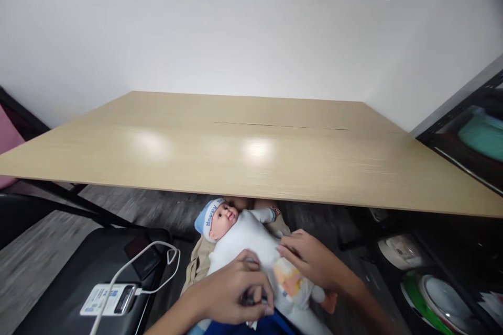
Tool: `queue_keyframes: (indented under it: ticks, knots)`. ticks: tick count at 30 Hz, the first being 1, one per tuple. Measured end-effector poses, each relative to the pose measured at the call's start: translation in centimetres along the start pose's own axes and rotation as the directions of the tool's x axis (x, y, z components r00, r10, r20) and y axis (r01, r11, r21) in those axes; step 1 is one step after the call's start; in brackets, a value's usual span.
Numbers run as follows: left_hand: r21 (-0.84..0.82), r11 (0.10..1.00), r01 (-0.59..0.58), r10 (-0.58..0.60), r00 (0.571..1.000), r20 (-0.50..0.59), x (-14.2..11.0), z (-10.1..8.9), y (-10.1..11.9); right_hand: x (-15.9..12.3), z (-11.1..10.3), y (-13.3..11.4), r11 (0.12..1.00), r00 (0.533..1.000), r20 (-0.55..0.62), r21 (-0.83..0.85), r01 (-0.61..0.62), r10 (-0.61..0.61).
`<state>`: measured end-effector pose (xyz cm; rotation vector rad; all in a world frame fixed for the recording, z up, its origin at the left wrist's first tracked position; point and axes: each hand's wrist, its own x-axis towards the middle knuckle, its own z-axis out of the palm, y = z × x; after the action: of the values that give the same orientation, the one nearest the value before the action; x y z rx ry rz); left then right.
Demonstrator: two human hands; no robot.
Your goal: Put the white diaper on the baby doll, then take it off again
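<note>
A baby doll [251,235] in white clothes and a blue-and-white cap with lettering [206,220] lies across the person's lap, its head to the left. Over its lower body, my left hand [238,290] is closed with curled fingers; what they hold, if anything, is hidden. My right hand [310,256] rests at the doll's other side, its fingers pinched together on the white clothing. Just below that hand is a patch with a yellow and orange print [288,277]. One bare doll foot [329,302] sticks out at the lower right.
A light wood table [236,146] spans the view ahead, its front edge just beyond the doll. To the left, a black chair seat [74,272] holds a white power bank [108,299] with a white cable. Dark shelving with round items [442,298] stands right.
</note>
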<state>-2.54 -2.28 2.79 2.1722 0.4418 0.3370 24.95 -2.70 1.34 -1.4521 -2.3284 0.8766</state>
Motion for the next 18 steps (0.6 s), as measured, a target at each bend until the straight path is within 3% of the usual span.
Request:
queue_keyframes:
  ticks: [4, 7, 9, 12, 14, 18]
  knots:
    - [0.211, 0.975, 0.072, -0.072, 0.997, -0.005, 5.6, 1.7, -1.7, -3.2, -1.8, 2.3, 0.983, 0.980, 0.073, -0.024, -0.183, 0.185]
    - [0.497, 0.865, 0.068, -0.146, 0.982, 0.121, 12.2, 4.4, -3.8, -4.9, -0.6, 4.2, 0.955, 0.943, 0.164, 0.006, -0.295, 0.290]
    - [0.601, 0.796, 0.073, -0.309, 0.902, 0.300, 16.0, 6.5, -5.1, -5.8, 1.3, 5.4, 0.937, 0.920, 0.181, -0.018, -0.350, 0.347]
    - [0.629, 0.772, 0.092, -0.415, 0.822, 0.390, 18.7, 9.0, -6.2, -7.0, 4.4, 6.7, 0.901, 0.887, 0.158, -0.091, -0.425, 0.434]
    - [0.632, 0.769, 0.098, -0.410, 0.834, 0.368, 18.5, 9.5, -6.4, -7.8, 6.5, 7.5, 0.884, 0.871, 0.152, -0.086, -0.459, 0.467]
    - [0.592, 0.792, 0.146, -0.291, 0.944, 0.157, 16.4, 7.7, -5.5, -9.1, 9.8, 9.5, 0.872, 0.869, 0.075, -0.010, -0.490, 0.489]
